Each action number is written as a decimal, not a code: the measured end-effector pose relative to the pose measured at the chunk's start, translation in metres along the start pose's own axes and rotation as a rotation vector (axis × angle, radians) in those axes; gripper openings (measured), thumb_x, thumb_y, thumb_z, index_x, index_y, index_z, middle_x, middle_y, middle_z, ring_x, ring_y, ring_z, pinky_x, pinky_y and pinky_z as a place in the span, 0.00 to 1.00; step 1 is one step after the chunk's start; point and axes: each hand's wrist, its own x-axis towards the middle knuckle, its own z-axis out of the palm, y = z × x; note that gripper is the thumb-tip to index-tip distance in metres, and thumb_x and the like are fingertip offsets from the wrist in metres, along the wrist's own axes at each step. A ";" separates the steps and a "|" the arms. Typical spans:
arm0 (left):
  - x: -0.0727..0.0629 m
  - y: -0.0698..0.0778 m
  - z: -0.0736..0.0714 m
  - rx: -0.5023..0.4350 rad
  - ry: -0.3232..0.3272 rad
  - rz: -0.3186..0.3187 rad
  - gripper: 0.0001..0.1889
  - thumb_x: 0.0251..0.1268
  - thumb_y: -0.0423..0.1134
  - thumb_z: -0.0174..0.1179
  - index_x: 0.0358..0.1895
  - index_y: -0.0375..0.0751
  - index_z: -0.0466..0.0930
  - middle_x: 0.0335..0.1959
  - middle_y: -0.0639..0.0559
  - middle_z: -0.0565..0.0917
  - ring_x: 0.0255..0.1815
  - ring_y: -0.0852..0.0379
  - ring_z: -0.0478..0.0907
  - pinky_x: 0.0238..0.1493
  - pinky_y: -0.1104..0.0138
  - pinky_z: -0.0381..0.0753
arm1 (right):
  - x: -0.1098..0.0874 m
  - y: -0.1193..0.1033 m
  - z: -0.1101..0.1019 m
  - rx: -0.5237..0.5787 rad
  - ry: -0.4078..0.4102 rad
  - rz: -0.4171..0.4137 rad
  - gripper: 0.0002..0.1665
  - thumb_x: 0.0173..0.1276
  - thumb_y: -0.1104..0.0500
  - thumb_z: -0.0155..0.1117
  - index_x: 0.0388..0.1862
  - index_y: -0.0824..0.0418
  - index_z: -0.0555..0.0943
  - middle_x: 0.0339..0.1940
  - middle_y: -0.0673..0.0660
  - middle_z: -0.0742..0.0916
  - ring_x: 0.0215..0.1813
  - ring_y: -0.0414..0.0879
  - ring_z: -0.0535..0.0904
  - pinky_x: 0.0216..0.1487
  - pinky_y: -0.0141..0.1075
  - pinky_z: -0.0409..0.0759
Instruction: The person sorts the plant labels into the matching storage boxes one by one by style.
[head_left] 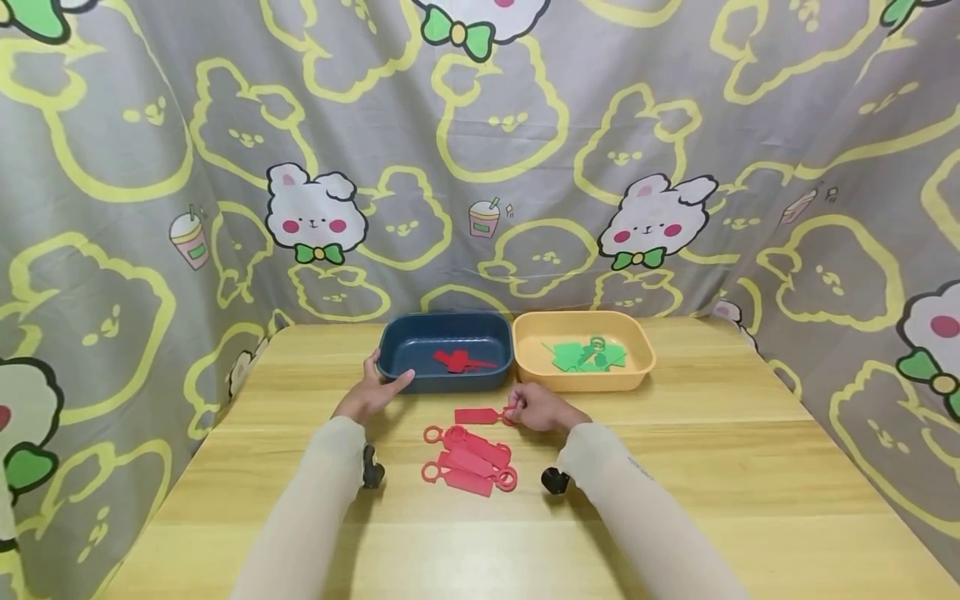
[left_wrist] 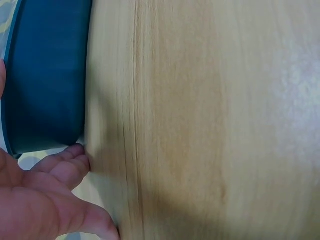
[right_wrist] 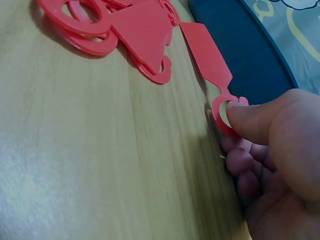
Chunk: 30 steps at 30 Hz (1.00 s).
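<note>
My right hand (head_left: 542, 407) pinches the ring end of a flat red tag (head_left: 476, 416) between thumb and fingers. In the right wrist view the tag's blade (right_wrist: 207, 55) points away from the hand, close to the blue bin's wall. My left hand (head_left: 372, 392) grips the front left corner of the dark blue bin (head_left: 446, 383), thumb by the front rim and fingers round the left end. Inside that bin lie a few red pieces (head_left: 457, 361). A pile of red ring-ended tags (head_left: 468, 462) lies on the table between the arms.
A yellow bin (head_left: 585, 382) stands against the blue bin's right side, holding several green pieces (head_left: 588, 357). Both stand at the back of the wooden table (head_left: 750, 467), before a patterned grey curtain (head_left: 510, 275).
</note>
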 end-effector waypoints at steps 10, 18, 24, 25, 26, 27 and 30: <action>-0.002 0.000 0.000 0.022 0.008 0.011 0.52 0.66 0.65 0.53 0.75 0.52 0.24 0.70 0.24 0.58 0.65 0.28 0.64 0.67 0.45 0.57 | -0.001 0.004 -0.001 0.045 -0.020 -0.082 0.09 0.64 0.62 0.69 0.28 0.60 0.77 0.21 0.49 0.78 0.28 0.40 0.72 0.33 0.32 0.71; 0.003 -0.004 0.000 0.015 0.005 0.022 0.52 0.66 0.65 0.53 0.75 0.52 0.23 0.71 0.22 0.53 0.66 0.27 0.61 0.67 0.45 0.57 | -0.004 0.006 -0.003 0.161 -0.048 -0.052 0.08 0.66 0.61 0.68 0.30 0.62 0.78 0.21 0.50 0.78 0.25 0.40 0.70 0.27 0.31 0.68; 0.001 -0.003 0.000 0.013 0.003 0.023 0.52 0.66 0.65 0.53 0.76 0.51 0.23 0.72 0.22 0.52 0.67 0.27 0.60 0.68 0.45 0.56 | -0.006 0.010 -0.004 0.280 -0.073 -0.043 0.08 0.68 0.60 0.65 0.33 0.64 0.78 0.22 0.51 0.80 0.24 0.41 0.70 0.25 0.31 0.68; 0.001 -0.003 0.000 0.009 0.002 0.023 0.52 0.66 0.65 0.53 0.76 0.51 0.23 0.72 0.23 0.52 0.67 0.27 0.59 0.68 0.45 0.56 | -0.006 0.010 -0.004 0.301 -0.077 -0.043 0.08 0.69 0.61 0.64 0.33 0.65 0.77 0.22 0.51 0.80 0.24 0.41 0.70 0.25 0.31 0.68; 0.001 -0.002 0.000 0.004 0.001 0.026 0.53 0.65 0.66 0.53 0.76 0.51 0.23 0.72 0.22 0.52 0.68 0.27 0.58 0.68 0.45 0.55 | -0.006 0.011 -0.004 0.314 -0.080 -0.050 0.08 0.70 0.61 0.63 0.33 0.65 0.77 0.22 0.52 0.80 0.24 0.41 0.71 0.25 0.31 0.69; 0.002 -0.002 0.000 -0.001 0.001 0.026 0.53 0.65 0.66 0.53 0.76 0.51 0.23 0.72 0.23 0.51 0.68 0.27 0.57 0.69 0.45 0.54 | -0.006 0.012 -0.004 0.330 -0.080 -0.055 0.08 0.70 0.61 0.63 0.33 0.66 0.77 0.22 0.52 0.81 0.24 0.41 0.71 0.24 0.31 0.69; 0.002 -0.002 0.000 0.002 -0.001 0.022 0.53 0.65 0.66 0.53 0.76 0.51 0.23 0.72 0.22 0.51 0.68 0.27 0.57 0.69 0.45 0.54 | -0.005 0.014 -0.004 0.364 -0.086 -0.062 0.08 0.72 0.63 0.60 0.34 0.67 0.77 0.23 0.54 0.82 0.24 0.42 0.72 0.24 0.31 0.70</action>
